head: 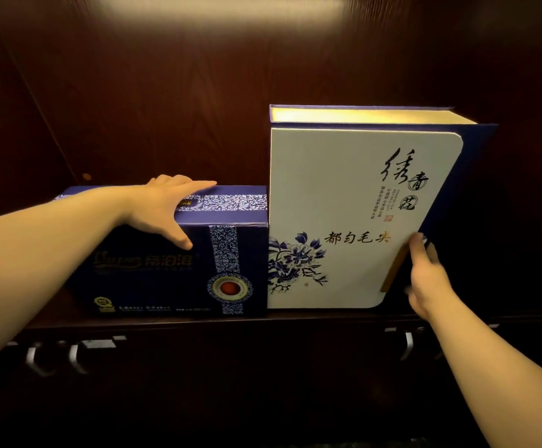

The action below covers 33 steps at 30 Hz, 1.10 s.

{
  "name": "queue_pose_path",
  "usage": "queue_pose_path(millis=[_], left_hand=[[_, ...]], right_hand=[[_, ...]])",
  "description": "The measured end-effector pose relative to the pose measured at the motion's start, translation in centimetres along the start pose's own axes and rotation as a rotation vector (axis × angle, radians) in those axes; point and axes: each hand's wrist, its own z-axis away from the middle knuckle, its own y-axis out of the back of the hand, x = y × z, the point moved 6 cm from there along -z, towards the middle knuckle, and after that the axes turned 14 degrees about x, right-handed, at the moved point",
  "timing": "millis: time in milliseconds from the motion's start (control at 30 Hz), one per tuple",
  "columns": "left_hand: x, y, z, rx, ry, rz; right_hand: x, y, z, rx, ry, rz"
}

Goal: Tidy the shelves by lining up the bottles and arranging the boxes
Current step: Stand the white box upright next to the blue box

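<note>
Two gift boxes stand side by side, touching, on a dark wooden shelf (295, 318). The lower dark blue box (166, 270) with a patterned band and red medallion is on the left. My left hand (162, 208) grips its top front edge, fingers spread over the top and thumb on the front face. The taller white box (344, 205), with blue flowers and black calligraphy, stands upright on the right. My right hand (424, 279) holds its right edge near the bottom, fingers curled behind it. No bottles are in view.
The shelf's dark wood back panel (198, 92) rises behind the boxes, with room above the blue box. Below the shelf front are cabinet doors with metal handles (75, 354) on the left and another handle (408, 344) on the right.
</note>
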Motion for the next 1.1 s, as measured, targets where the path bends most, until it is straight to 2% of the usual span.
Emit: queue_pose_path(millis=[267, 667, 733, 800, 867, 933, 1000, 1067, 1100], left_hand=[[0.1, 0.0, -0.6, 0.026, 0.001, 0.042], [-0.5, -0.2, 0.4, 0.04, 0.01, 0.031], [-1.6, 1.0, 1.8, 0.219, 0.019, -0.009], [-4.3, 2.5, 4.2, 0.545, 0.069, -0.065], [-8.6, 2.2, 7.9, 0.839, 0.234, -0.092], [-13.0, -0.6, 11.7, 0.959, 0.576, 0.166], [-14.8, -4.8, 14.0, 0.975, 0.884, 0.655], [-14.7, -7.1, 14.7, 1.13, 1.008, 1.12], [-14.6, -7.5, 14.9, 1.185, 1.037, 1.239]], right_hand=[[0.1, -0.4, -0.3, 0.044, -0.042, -0.018], [0.5, 0.2, 0.0, 0.025, -0.078, -0.018], [0.6, 0.4, -0.1, 0.033, -0.1, -0.016], [0.9, 0.6, -0.2, 0.03, -0.126, -0.023], [1.0, 0.5, 0.0, 0.019, -0.138, -0.031], [0.9, 0.3, 0.2, 0.005, -0.134, -0.036], [0.7, 0.0, 0.3, 0.001, -0.13, -0.054], [0.5, -0.3, 0.4, -0.014, -0.122, -0.082], [0.4, -0.4, 0.4, -0.017, -0.117, -0.092]])
